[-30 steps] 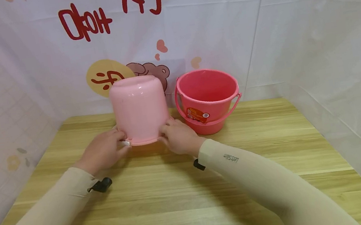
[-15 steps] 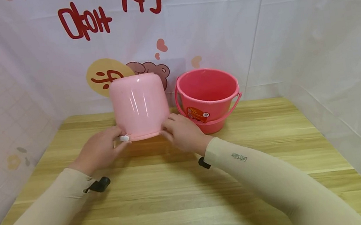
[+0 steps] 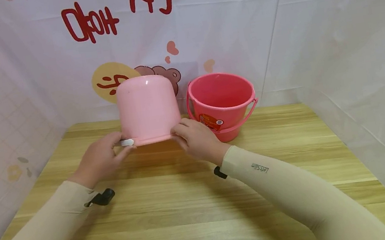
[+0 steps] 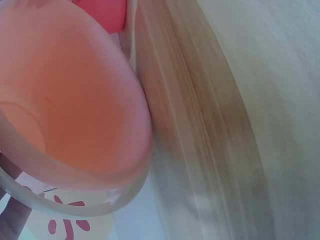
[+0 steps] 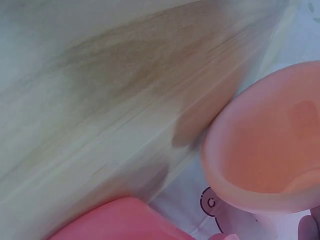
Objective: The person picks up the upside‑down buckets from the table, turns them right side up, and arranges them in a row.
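A light pink bucket (image 3: 148, 109) is held upside down and tilted, its near rim raised off the table. My left hand (image 3: 99, 159) pinches the rim on the left, beside the white end of the bucket's handle (image 3: 127, 142). On the other side my right hand (image 3: 198, 141) grips the rim. The left wrist view looks into the bucket's hollow inside (image 4: 80, 100), with the pale handle curving below the rim. The same mouth shows in the right wrist view (image 5: 265, 145). Whether the far rim touches the table cannot be told.
A darker pink bucket (image 3: 226, 119) with a red label stands upright just right of my right hand. The wooden table (image 3: 178, 219) runs back to a white cloth wall (image 3: 231, 30) printed with red characters, and cloth hangs on both sides.
The light pink bucket's near rim has risen off the table and the bucket has tipped back. Both hands have moved up with it, still gripping. The darker bucket has stayed put.
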{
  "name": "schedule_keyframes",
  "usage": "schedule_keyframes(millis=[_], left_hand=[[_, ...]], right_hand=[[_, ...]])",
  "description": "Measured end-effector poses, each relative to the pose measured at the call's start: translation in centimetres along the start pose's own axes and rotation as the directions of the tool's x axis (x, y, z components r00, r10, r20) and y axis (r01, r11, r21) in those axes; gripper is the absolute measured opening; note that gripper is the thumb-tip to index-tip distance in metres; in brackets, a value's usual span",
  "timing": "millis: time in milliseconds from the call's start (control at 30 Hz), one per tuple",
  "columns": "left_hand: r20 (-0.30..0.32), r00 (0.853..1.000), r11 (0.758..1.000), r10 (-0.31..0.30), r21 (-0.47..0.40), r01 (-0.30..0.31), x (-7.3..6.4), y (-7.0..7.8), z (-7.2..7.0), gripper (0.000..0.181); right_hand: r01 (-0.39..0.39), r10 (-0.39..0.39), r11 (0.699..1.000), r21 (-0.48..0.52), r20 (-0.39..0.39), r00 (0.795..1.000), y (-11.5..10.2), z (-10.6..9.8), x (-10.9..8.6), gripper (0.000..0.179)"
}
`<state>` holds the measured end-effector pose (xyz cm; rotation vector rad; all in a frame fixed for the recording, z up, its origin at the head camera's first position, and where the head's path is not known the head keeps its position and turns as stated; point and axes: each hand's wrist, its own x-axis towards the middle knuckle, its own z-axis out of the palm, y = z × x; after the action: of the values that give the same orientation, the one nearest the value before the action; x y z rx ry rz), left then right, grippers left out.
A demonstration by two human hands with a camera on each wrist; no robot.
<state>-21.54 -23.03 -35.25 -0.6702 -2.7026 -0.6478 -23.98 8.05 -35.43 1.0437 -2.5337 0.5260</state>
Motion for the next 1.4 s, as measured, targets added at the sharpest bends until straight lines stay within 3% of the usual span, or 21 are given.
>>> schedule_keyframes(millis=[300, 500, 667, 833, 1033, 1400], left_hand=[[-0.108, 0.993, 0.998, 0.049, -0.025, -0.052, -0.3, 0.2, -0.5, 0.027], [-0.194, 0.978, 0.996, 0.082, -0.024, -0.088, -0.2, 0.5, -0.9, 0.033], [-0.265, 0.955, 0.989, 0.136, -0.023, -0.147, 0.0, 0.5, -1.0, 0.032], [-0.311, 0.933, 0.980, 0.183, -0.015, -0.197, 0.2, 0.7, -1.2, 0.033], [-0.347, 0.917, 0.978, 0.196, 0.007, -0.206, 0.4, 0.9, -1.4, 0.034], [-0.371, 0.903, 0.973, 0.218, 0.007, -0.232, 0.9, 1.3, -1.4, 0.038]], right_hand=[[0.141, -0.140, 0.990, -0.003, -0.111, 0.984, -0.1, -0.5, -0.2, 0.023], [0.237, -0.248, 0.968, -0.080, -0.174, 0.953, -0.3, -1.1, -0.3, 0.037], [0.286, -0.306, 0.951, -0.117, -0.225, 0.925, -0.5, -1.5, -0.2, 0.039], [0.299, -0.323, 0.945, -0.129, -0.261, 0.909, -0.5, -1.6, -0.1, 0.036], [0.310, -0.330, 0.944, -0.114, -0.296, 0.897, -0.4, -1.8, 0.1, 0.034], [0.286, -0.285, 0.957, -0.039, -0.278, 0.917, -0.5, -2.4, 0.3, 0.036]])
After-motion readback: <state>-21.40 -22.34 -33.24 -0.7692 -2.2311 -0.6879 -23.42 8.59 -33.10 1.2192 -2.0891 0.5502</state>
